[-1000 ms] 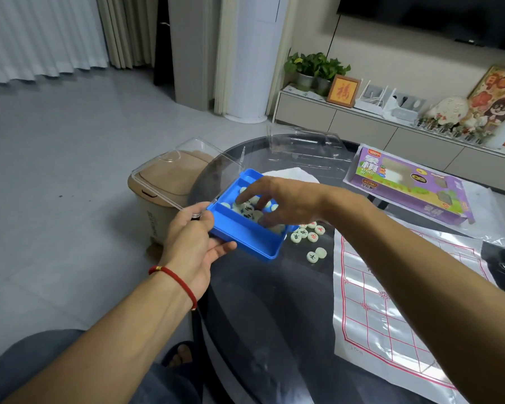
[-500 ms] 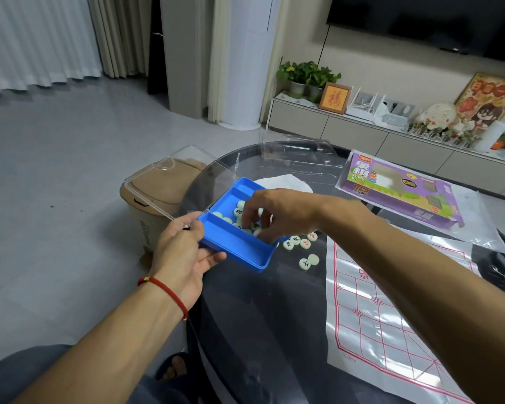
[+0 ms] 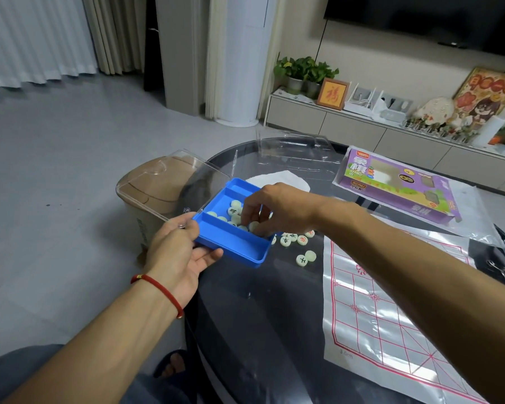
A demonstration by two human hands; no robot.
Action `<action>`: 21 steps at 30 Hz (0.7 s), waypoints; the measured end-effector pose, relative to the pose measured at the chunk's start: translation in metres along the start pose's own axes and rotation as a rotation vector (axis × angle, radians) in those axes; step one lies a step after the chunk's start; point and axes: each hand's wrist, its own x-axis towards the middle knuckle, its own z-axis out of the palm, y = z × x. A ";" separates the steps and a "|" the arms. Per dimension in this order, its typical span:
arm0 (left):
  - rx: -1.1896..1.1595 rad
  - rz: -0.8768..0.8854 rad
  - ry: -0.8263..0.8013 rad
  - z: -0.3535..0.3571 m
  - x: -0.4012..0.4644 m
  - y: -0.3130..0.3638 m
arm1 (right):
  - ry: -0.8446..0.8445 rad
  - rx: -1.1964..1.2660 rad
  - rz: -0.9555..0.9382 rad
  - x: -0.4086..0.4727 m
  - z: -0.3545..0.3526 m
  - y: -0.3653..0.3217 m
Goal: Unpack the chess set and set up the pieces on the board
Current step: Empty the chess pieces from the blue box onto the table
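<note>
Two hands work at the blue tray point(image 3: 231, 243), which is held tilted over the left edge of the dark round table point(image 3: 260, 330). Left hand point(image 3: 178, 252) grips the tray's near-left corner, thumb on the rim and fingers underneath, with the clear hinged lid point(image 3: 169, 182) standing open beyond it. Right hand point(image 3: 274, 208) reaches into the tray's middle compartment, its fingertips curled and pinching a pale piece point(image 3: 253, 225) among the others lying there. Several loose pieces point(image 3: 293, 239) lie on the table just right of the tray, between it and the far-left corner of the board sheet point(image 3: 391, 316). A purple box point(image 3: 397, 188) lies toward the table's far right edge.
</note>
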 end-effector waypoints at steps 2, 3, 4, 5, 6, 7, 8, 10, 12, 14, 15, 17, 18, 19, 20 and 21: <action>0.010 0.010 -0.002 0.001 0.000 0.000 | 0.059 0.101 0.018 -0.003 -0.001 0.006; 0.015 0.017 -0.003 0.001 0.000 0.001 | 0.087 0.190 0.038 -0.006 -0.002 0.009; 0.017 0.027 -0.004 0.001 0.000 0.001 | 0.117 0.307 0.061 -0.010 -0.003 0.011; 0.018 0.039 -0.007 0.002 -0.001 0.001 | 0.151 0.448 0.084 -0.014 -0.004 0.014; 0.017 0.051 -0.010 0.002 -0.001 0.002 | 0.177 0.610 0.110 -0.019 -0.006 0.016; 0.018 0.064 -0.007 0.001 -0.001 0.002 | 0.194 0.767 0.141 -0.023 -0.008 0.020; 0.018 0.075 0.001 0.000 0.000 0.003 | 0.208 0.883 0.175 -0.027 -0.009 0.024; 0.014 0.086 0.024 -0.002 0.002 0.006 | 0.247 0.932 0.236 -0.034 -0.011 0.037; -0.005 0.090 0.046 -0.004 0.005 0.008 | 0.312 0.643 0.300 -0.036 -0.006 0.051; -0.024 0.094 0.063 -0.004 0.006 0.010 | 0.339 0.349 0.356 -0.035 0.006 0.061; -0.025 0.094 0.064 -0.003 0.006 0.011 | 0.339 0.273 0.364 -0.034 0.012 0.064; -0.024 0.096 0.059 -0.002 0.005 0.010 | 0.323 0.166 0.345 -0.031 0.021 0.065; -0.021 0.096 0.057 -0.002 0.004 0.009 | 0.314 0.131 0.332 -0.029 0.024 0.064; -0.016 0.093 0.056 -0.001 0.004 0.009 | 0.309 0.113 0.321 -0.028 0.026 0.064; -0.010 0.090 0.057 -0.001 0.003 0.008 | 0.306 0.108 0.315 -0.028 0.026 0.063; -0.006 0.089 0.058 -0.002 0.002 0.008 | 0.301 0.104 0.312 -0.027 0.025 0.062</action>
